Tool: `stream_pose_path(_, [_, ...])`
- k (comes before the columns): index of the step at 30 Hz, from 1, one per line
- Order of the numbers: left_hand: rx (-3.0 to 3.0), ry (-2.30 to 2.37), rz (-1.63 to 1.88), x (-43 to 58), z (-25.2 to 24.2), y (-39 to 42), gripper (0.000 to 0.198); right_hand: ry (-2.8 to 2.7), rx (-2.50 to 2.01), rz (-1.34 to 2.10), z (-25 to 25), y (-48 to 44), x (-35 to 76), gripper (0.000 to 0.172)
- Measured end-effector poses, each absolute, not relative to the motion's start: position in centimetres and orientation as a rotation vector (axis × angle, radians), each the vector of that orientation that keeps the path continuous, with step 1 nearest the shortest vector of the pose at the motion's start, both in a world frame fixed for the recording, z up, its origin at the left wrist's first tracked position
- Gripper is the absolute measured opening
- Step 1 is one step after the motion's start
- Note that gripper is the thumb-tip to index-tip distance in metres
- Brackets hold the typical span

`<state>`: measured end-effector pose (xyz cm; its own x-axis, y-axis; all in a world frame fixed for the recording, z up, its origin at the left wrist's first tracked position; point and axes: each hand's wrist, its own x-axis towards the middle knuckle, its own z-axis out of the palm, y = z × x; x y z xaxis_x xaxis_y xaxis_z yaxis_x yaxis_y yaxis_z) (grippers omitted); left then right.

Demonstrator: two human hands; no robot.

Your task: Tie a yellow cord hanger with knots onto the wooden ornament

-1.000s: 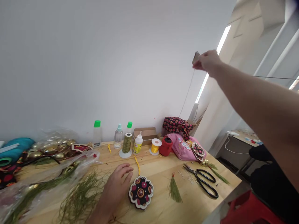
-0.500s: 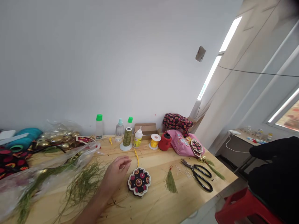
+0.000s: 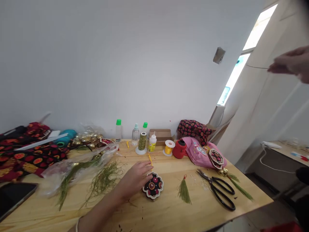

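My left hand [image 3: 136, 178] lies low over the table, fingers stretched out and slightly apart. Its fingertips reach the left edge of a flower-shaped black patterned pendant [image 3: 153, 186] with a pale rim. A yellow cord [image 3: 150, 157] runs up from the pendant, partly behind the fingers. My right hand [image 3: 291, 64] is raised at the upper right, well off the table, with fingers pinched together. What they hold is too small to make out; a thin dark line meets the fingertips, possibly a cable behind. Right of the pendant lies a green tassel [image 3: 184, 190] with a red loop.
Black-handled scissors [image 3: 220, 191] lie at right, near a pink bag [image 3: 193, 151]. A glue bottle [image 3: 152, 144], a green thread spool [image 3: 142, 141], yellow cord [image 3: 169, 148] and red thread [image 3: 179, 149] line the back. Loose green threads [image 3: 103, 178] and a phone [image 3: 14, 196] are at left.
The view has swung left, bringing the phone into sight. My left hand has moved onto the pendant's edge with its fingers straighter. My right hand has come into view at upper right.
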<state>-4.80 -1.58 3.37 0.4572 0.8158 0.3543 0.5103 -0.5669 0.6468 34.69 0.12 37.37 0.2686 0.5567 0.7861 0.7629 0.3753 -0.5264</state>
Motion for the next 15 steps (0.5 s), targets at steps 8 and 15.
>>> stream_pose_path(8, [2.252, 0.925, 1.169, -3.4, 19.8, -1.0, 0.039, -1.903, -1.373, 0.267, 31.9, -0.3, 24.9, 0.011])
stream_pose_path(15, [1.937, 0.442, 1.400, 4.1, 24.2, -2.0, 0.054, -1.934, -0.646, 0.882, 26.4, -2.5, 18.1, 0.017])
